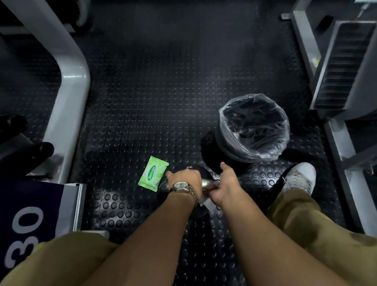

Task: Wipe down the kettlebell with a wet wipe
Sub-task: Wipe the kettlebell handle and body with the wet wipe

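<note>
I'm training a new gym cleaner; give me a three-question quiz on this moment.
1. True or false: the green wipe pack lies inside the bin.
2. Which hand wears the wristwatch?
3. What lines the bin: A) clear plastic bag, B) towel, C) nothing?

Key:
1. False; it lies on the studded floor mat, left of the kettlebell.
2. The left hand; it rests on the kettlebell, while the right hand grips the metal handle.
3. A.
</note>
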